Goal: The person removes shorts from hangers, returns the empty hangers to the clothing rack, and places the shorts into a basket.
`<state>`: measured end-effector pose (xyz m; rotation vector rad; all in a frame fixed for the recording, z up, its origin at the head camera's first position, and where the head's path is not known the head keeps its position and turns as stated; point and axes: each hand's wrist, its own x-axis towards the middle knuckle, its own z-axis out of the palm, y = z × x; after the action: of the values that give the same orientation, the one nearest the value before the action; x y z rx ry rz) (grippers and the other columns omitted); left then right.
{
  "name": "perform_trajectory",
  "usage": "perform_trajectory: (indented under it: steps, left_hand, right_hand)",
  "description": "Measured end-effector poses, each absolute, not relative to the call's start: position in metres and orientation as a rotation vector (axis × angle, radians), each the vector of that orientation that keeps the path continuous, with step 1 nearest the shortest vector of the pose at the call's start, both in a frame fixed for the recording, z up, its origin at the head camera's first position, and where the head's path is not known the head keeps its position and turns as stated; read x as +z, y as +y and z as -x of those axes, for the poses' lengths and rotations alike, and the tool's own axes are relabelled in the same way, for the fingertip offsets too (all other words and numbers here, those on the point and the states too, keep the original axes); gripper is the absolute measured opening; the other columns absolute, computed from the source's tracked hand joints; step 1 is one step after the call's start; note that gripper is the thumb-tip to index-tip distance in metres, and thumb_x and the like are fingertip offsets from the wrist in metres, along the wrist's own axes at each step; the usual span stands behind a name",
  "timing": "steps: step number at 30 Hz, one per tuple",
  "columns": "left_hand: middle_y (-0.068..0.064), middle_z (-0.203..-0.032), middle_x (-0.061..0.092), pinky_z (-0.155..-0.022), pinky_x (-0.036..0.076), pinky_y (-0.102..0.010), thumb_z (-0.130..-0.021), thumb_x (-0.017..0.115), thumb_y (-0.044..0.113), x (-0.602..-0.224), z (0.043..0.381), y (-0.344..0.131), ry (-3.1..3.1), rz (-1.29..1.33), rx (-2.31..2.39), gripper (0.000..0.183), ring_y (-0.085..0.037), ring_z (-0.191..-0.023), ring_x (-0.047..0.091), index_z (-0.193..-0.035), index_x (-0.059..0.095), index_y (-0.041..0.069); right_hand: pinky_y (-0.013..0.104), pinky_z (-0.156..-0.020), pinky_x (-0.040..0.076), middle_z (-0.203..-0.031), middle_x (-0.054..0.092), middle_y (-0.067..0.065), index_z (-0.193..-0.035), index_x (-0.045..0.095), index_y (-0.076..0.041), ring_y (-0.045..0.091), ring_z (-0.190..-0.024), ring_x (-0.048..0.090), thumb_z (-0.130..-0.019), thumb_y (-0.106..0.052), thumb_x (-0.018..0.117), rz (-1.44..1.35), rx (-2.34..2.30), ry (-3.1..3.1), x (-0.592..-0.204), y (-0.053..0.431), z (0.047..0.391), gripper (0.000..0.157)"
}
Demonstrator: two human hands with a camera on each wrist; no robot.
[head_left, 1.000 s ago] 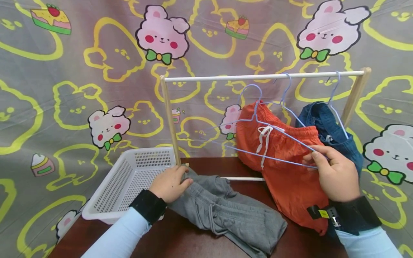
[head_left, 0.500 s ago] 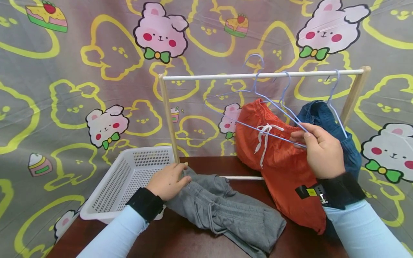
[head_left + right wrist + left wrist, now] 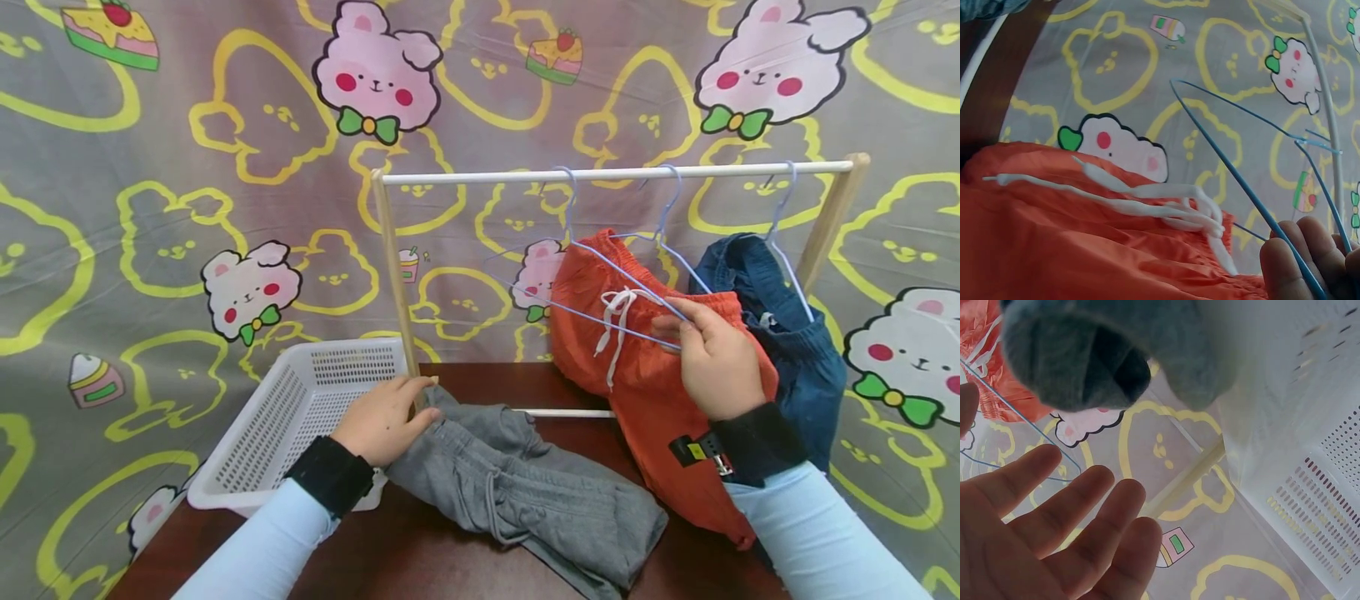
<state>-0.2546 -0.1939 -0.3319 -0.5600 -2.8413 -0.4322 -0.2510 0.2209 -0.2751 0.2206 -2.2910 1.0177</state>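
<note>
My right hand [image 3: 718, 360] pinches one end of a thin blue wire hanger [image 3: 1235, 174] between thumb and fingers. Its hook reaches the white rail [image 3: 480, 177] of a clothes rack, and it carries no garment. Behind it, orange shorts [image 3: 675, 417] with a white drawstring hang from another hanger; blue denim shorts [image 3: 813, 375] hang farther right. My left hand [image 3: 386, 421] is at the left end of the grey shorts [image 3: 540, 492], which lie on the table, close by the rack's left post. In the left wrist view its fingers [image 3: 1116, 506] are spread and hold nothing.
A white perforated basket [image 3: 360, 367] stands left of the rack, partly behind my left arm. The rack's wooden posts [image 3: 828, 225] rise at both ends of the dark red table [image 3: 480, 375]. A patterned cloth covers the wall behind.
My right hand has raised the hanger above the rail, then moved it left, so its hook now sits at the rail left of the other hangers. The left hand has hardly moved.
</note>
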Motion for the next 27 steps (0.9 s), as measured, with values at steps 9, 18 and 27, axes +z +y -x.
perform_trajectory:
  steps: [9,18,27]
  left_hand:
    - [-0.01,-0.138,0.059,-0.101,0.046,-0.054,-0.099,0.063,0.043,-0.331,0.254,-0.196,-2.809,0.555,-0.439,0.051,-0.031,-0.124,0.056,-0.143,0.057,0.018]
    - [-0.011,-0.137,0.06,-0.101,0.046,-0.054,-0.099,0.063,0.043,-0.333,0.252,-0.198,-2.797,0.539,-0.423,0.051,-0.032,-0.124,0.057,-0.142,0.058,0.016]
    - [-0.011,-0.136,0.06,-0.1,0.046,-0.054,-0.098,0.064,0.044,-0.333,0.244,-0.203,-2.77,0.517,-0.329,0.053,-0.031,-0.123,0.057,-0.142,0.058,0.014]
  right_hand:
    - [0.049,-0.089,0.048,-0.126,0.066,0.018,-0.146,0.052,-0.009,0.035,-0.11,0.064,-0.107,-0.019,0.044,-0.305,1.002,-2.358,-0.285,0.22,0.251,0.041]
    - [0.062,-0.091,0.045,-0.132,0.062,0.019,-0.148,0.051,-0.013,0.037,-0.113,0.059,-0.104,-0.032,0.054,-0.421,0.866,-2.456,-0.294,0.22,0.245,0.048]
    - [0.063,-0.091,0.046,-0.133,0.06,0.016,-0.146,0.053,-0.011,0.036,-0.112,0.059,-0.101,-0.033,0.062,-0.552,0.765,-2.447,-0.309,0.223,0.239,0.051]
